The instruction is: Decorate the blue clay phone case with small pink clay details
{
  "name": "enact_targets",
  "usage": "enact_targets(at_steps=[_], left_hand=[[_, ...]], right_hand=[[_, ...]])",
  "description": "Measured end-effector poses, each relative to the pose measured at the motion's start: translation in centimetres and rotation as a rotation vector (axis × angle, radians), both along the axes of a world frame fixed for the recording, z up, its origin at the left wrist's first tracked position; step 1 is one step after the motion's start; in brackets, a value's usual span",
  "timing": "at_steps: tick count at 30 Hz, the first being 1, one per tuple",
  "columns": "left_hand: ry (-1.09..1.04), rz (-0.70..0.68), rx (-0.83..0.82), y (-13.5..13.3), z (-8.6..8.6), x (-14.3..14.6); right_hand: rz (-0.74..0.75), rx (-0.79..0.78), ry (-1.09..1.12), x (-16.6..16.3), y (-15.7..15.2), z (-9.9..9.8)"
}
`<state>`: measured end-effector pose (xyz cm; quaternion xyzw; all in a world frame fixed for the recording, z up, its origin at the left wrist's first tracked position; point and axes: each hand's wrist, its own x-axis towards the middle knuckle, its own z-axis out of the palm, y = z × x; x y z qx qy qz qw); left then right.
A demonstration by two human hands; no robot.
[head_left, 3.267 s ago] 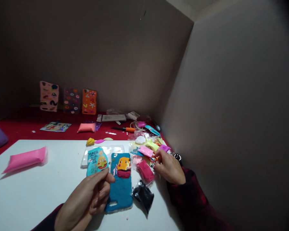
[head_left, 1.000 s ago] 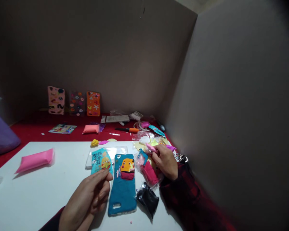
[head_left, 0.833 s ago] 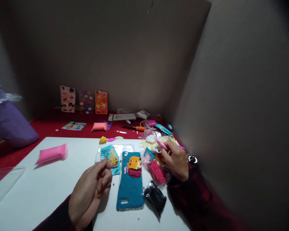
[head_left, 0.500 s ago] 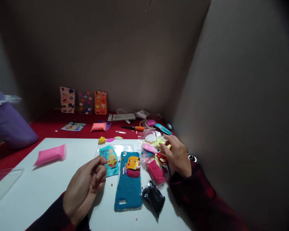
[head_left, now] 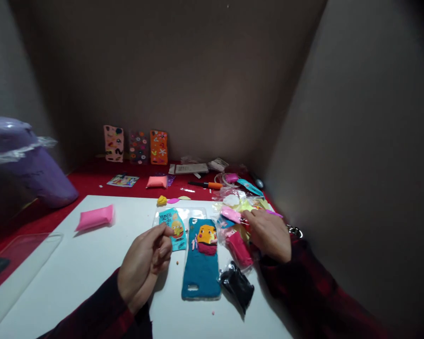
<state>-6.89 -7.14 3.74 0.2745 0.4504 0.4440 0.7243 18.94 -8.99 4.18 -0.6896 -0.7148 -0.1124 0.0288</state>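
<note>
My left hand (head_left: 148, 266) hovers left of the phone case, its fingers curled and thumb pressed to the index finger. Whether something small is pinched there is hidden. Just beyond its fingertips lies a turquoise card (head_left: 178, 238) with a cartoon burger figure. The phone case (head_left: 201, 275) is covered in teal clay and carries a yellow and dark red clay figure near its top. My right hand (head_left: 270, 235) reaches down into a pile of clay packets, over a red-handled tool, fingertips partly hidden. Beside it are a crimson clay packet (head_left: 239, 249) and a pink clay piece (head_left: 231, 214).
A black clay packet (head_left: 237, 287) lies right of the case. A pink packet (head_left: 96, 218) is on the white board's left. Behind are yellow clay (head_left: 161, 200), an orange-handled knife (head_left: 214, 185) and decorated cases (head_left: 159, 147) against the wall. A purple container (head_left: 38, 172) leans at left.
My right hand has lowered into the packet pile, its fingers now bent downward. The view has shifted, so everything sits further right. My left hand keeps its curled shape.
</note>
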Motion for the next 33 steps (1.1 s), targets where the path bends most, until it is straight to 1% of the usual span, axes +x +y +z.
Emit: enact_targets(at_steps=[3,7,9,11,13,15,18,21,25,29,33], left_hand=[[0.070,-0.051,0.065,-0.3,-0.1,0.2],[0.215,-0.169,0.148,-0.6,0.2,0.6],[0.330,-0.226,0.197,-0.2,0.5,0.8],[0.461,-0.277,0.298,0.8,0.7,0.9],[0.561,-0.340,0.438,2.1,0.8,1.0],[0.641,-0.389,0.557,3.2,0.5,1.2],[0.742,-0.445,0.640,4.2,-0.2,1.5],[0.831,-0.492,0.705,4.3,-1.0,1.6],[0.850,-0.516,0.763,4.2,-1.5,1.5],[0.892,-0.570,0.789,4.3,-1.6,1.5],[0.927,-0.608,0.775,4.4,-1.5,1.5]], right_hand=[[0.011,-0.047,-0.062,0.8,-0.6,1.8],[-0.016,-0.059,-0.136,2.8,-2.8,4.2],[-0.018,-0.075,-0.098,3.5,-3.7,4.9],[0.054,-0.101,0.038,3.6,-4.1,5.4],[0.185,-0.136,0.181,2.9,-3.9,5.7],[0.300,-0.180,0.281,1.8,-3.1,6.1],[0.376,-0.248,0.331,0.4,-0.9,6.8],[0.413,-0.283,0.317,-0.2,1.6,7.0],[0.428,-0.295,0.274,-0.6,3.7,6.3],[0.484,-0.275,0.237,-0.5,4.0,5.3],[0.521,-0.271,0.224,-0.5,4.0,4.9]])
